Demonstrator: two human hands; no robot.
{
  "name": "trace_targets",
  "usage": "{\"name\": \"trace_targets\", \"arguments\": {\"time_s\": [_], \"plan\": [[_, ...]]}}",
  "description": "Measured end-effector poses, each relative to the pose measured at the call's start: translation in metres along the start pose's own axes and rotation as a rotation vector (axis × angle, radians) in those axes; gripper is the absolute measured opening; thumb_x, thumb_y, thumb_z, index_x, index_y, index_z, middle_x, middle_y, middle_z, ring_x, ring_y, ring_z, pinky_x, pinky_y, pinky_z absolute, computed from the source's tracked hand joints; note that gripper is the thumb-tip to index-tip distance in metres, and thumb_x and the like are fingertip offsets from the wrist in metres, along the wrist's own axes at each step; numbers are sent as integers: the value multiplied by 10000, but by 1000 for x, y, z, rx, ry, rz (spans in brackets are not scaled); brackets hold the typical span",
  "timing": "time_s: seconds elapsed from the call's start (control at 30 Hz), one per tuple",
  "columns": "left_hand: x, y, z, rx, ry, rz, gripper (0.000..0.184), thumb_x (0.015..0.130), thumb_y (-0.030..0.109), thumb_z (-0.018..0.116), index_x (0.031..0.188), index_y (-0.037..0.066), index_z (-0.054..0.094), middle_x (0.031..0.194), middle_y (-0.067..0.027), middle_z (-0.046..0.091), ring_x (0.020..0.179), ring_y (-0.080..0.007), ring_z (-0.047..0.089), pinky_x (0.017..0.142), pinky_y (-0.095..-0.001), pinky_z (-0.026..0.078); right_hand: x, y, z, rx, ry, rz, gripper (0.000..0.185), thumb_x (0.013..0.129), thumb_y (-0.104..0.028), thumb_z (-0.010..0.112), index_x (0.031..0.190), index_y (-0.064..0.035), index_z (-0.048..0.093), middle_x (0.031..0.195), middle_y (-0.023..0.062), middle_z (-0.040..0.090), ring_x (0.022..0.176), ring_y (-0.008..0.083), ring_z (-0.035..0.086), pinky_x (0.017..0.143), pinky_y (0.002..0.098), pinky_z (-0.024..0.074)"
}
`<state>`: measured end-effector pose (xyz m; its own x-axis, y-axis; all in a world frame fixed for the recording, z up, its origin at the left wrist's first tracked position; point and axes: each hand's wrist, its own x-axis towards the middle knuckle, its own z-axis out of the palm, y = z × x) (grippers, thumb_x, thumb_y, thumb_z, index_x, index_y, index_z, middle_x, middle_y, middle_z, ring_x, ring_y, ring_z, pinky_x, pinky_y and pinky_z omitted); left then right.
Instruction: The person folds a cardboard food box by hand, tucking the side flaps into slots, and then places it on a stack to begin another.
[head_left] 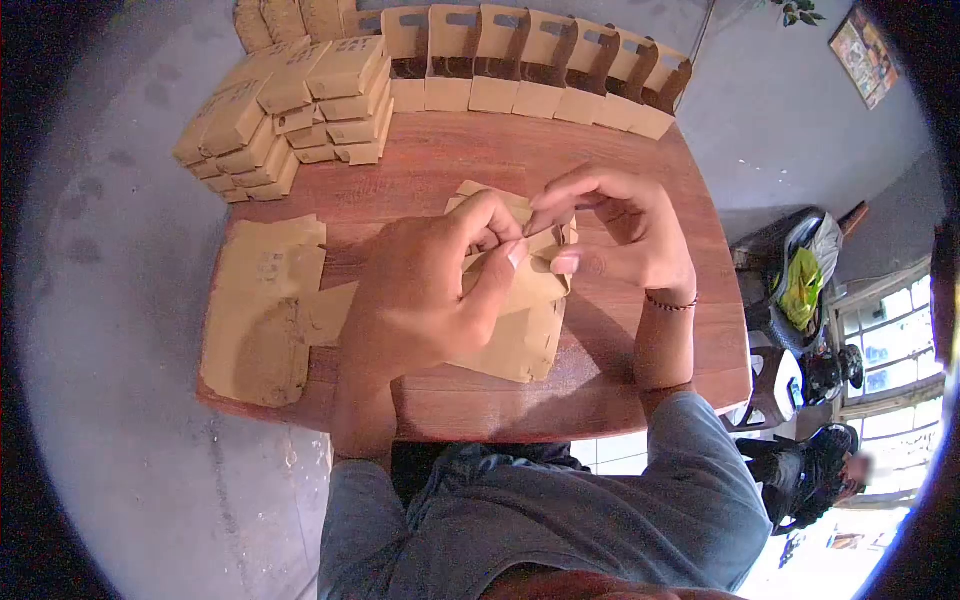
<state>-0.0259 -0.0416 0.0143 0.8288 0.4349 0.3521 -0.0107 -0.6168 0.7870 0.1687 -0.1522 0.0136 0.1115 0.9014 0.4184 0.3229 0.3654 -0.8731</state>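
1. Head camera view, and from where I stand the work is at the middle of a reddish-brown wooden table [600, 405], where a partly folded carton [515, 345] lies under both hands.
2. Left hand [425, 285]: thumb and forefinger are brought together, pinching the carton near its upper middle.
3. Right hand [635, 232]: thumb and fingers stand apart over the carton's right side, the fingertips close to the left hand's pinch. I can't tell whether they grip the card. A thin dark bracelet [672, 303] circles that wrist.
4. To the left of the carton lies flat cardboard [250, 310] with small print on it; a cardboard strip [328, 315] runs from beside it to under the left hand.
5. At the far left corner, closed brown boxes [285, 110] are stacked in layers.
6. Beside them, a row of upright cardboard carriers [497, 95] with handle slots follows the far edge.
7. Off to the right I see a yellow bag [803, 288] and, near a bright window [890, 335], another person [805, 470] in dark clothes.
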Motion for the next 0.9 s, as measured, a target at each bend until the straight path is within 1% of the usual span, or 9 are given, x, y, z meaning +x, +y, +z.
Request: {"name": "trace_targets", "arguments": {"time_s": [0.07, 0.17, 0.23, 0.4, 0.5, 0.57, 0.63, 0.77, 0.9], "plan": [[-2, 2, 1, 37, -18, 15, 128, 906, 130, 602, 875, 13, 561, 764, -128, 667, 740, -165, 670, 690, -314, 503, 1, 1, -7, -150, -161, 38, 381, 734, -134, 829, 1078, -50, 690, 941, 56, 703, 928, 139, 645, 854, 289, 492], [-3, -1, 6, 112, 1, 72, 121, 904, 131, 602, 873, 20, 565, 763, -139, 665, 710, -220, 682, 672, -327, 502, 1, -1, -8, -138, -185, 127, 381, 723, -159, 843, 1058, -49, 701, 915, 42, 701, 914, 143, 649, 817, 281, 493], [-2, -2, 7, 89, 37, 109, 90, 866, 115, 597, 913, 55, 548, 722, -159, 639, 688, -365, 647, 594, -454, 471, 1, -4, -5, -145, -173, 158, 363, 728, -171, 840, 1042, -46, 705, 912, 45, 706, 901, 142, 650, 801, 285, 494], [-7, 0, 10, 211, 16, 116, 74, 878, 108, 581, 909, 62, 533, 706, -158, 619, 666, -376, 629, 587, -482, 465, 1, 2, -6, -251, -266, 83, 331, 733, -208, 838, 987, -33, 717, 874, 75, 717, 849, 146, 656, 758, 301, 498], [-7, 0, 10, 324, 6, 165, 75, 873, 98, 572, 915, 62, 522, 726, -162, 612, 694, -380, 622, 599, -489, 468, 2, 1, -2, -353, -234, 86, 287, 730, -214, 829, 915, -27, 714, 817, 102, 707, 796, 199, 662, 776, 333, 496], [-6, -1, 10, 371, -13, 184, 80, 867, 91, 570, 918, 60, 516, 749, -166, 611, 722, -380, 619, 610, -489, 472, 3, 4, 0, -527, -167, -150, 232, 743, -199, 801, 861, -29, 698, 787, 116, 689, 801, 269, 653, 805, 367, 489], [-5, -3, 8, 435, 13, 151, 101, 854, 64, 575, 951, 49, 549, 842, -169, 627, 841, -385, 615, 714, -446, 478, 2, 2, 5, -577, -163, -187, 217, 753, -196, 786, 857, -32, 691, 812, 116, 689, 816, 285, 646, 813, 377, 485], [-1, -9, 1, 465, 42, 217, 120, 838, 58, 578, 953, 52, 545, 880, -176, 617, 885, -393, 592, 745, -461, 462, 5, 7, 10, -648, -179, -270, 216, 777, -189, 755, 917, -38, 688, 894, 129, 690, 863, 311, 644, 834, 397, 484], [1, -13, -3, 530, 44, 231, 97, 860, 64, 573, 953, 55, 543, 868, -166, 609, 885, -400, 582, 750, -472, 450, 10, 14, 6, -515, -236, -200, 248, 772, -176, 752, 967, -39, 686, 938, 145, 694, 893, 329, 658, 855, 403, 491]]}}
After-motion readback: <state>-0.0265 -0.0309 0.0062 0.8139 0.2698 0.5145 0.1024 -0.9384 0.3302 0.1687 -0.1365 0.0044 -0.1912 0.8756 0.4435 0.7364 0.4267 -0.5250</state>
